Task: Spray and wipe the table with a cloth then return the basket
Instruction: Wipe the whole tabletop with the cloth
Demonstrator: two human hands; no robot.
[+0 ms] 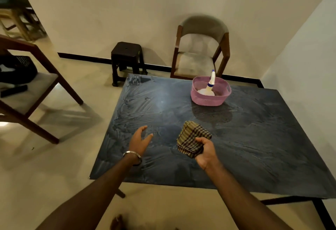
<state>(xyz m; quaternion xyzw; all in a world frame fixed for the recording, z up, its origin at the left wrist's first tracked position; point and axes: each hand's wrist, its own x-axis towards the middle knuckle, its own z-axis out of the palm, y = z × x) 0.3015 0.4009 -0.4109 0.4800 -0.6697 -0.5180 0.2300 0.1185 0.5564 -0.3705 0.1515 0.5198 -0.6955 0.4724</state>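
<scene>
A dark stone table [254,138] fills the middle of the head view, its top streaked with wet wipe marks. My right hand [206,152] grips a folded checked cloth [191,138], held just above the table's near centre. My left hand [140,141] hovers open over the table to the left of the cloth, fingers spread, a metal bangle on the wrist. A pink basket [209,99] stands at the table's far side with a white spray bottle [210,86] leaning inside it.
A cushioned wooden chair [200,51] stands against the wall behind the basket. A dark plastic stool [127,58] sits by the table's far left corner. Another wooden chair [36,91] carrying dark items stands on the floor at left. A white wall borders the table's right side.
</scene>
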